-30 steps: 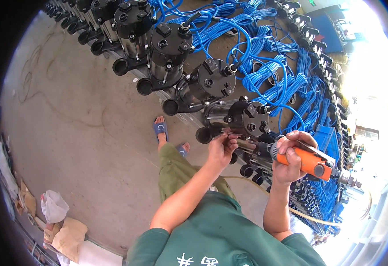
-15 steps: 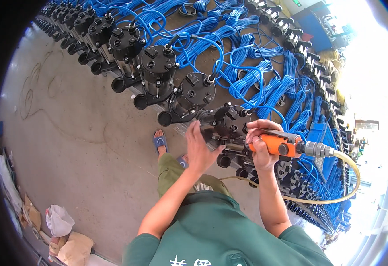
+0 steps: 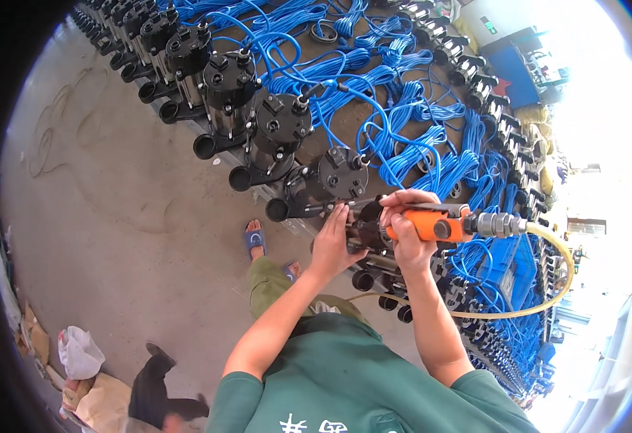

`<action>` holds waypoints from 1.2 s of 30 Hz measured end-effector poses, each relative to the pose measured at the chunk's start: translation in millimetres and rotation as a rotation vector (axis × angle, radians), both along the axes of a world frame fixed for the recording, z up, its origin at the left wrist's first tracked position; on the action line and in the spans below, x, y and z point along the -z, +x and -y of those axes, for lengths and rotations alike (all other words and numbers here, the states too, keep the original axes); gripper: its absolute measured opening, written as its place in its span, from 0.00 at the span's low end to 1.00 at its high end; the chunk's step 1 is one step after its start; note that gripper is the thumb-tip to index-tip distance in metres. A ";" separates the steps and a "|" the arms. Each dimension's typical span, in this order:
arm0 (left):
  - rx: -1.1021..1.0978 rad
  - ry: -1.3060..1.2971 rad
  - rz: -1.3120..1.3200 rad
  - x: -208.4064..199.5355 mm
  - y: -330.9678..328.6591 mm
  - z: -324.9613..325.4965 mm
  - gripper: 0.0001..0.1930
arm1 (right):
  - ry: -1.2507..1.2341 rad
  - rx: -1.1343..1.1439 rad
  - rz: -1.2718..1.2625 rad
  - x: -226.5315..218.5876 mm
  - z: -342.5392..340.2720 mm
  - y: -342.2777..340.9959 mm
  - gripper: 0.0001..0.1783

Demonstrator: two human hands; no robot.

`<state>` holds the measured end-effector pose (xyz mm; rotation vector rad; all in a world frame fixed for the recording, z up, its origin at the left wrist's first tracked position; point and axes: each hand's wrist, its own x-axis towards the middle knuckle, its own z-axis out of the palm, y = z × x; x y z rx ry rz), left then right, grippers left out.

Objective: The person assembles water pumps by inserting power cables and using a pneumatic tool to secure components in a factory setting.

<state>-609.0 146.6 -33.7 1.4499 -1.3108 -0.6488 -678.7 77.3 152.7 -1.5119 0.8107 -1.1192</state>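
Observation:
My right hand (image 3: 406, 231) grips an orange air-driven screwdriver (image 3: 431, 224) held level, its tip pointing left into a black pump body (image 3: 368, 232). A yellowish air hose (image 3: 547, 289) loops from the tool's metal coupling down to the right. My left hand (image 3: 335, 245) rests flat against the left side of that same black pump, steadying it. More black pumps (image 3: 330, 180) with blue coiled cables (image 3: 402, 159) stand in a row just beyond my hands.
A long row of black pumps (image 3: 222, 79) runs toward the upper left, another row (image 3: 474, 72) at the upper right. Grey concrete floor (image 3: 114, 202) lies to the left. A white bag (image 3: 79, 353) and cardboard sit at lower left. My sandalled foot (image 3: 254, 240) shows below.
The view has shifted, so the pumps sit lower and larger. The orange tool has swung from angled down-right to level. My left hand moved from fingertips at the tool tip to flat on the pump.

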 end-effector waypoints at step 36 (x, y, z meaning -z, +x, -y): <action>0.272 0.196 0.068 13.7 -62.4 -45.0 0.17 | -0.226 0.232 0.145 7.6 29.7 -86.0 0.17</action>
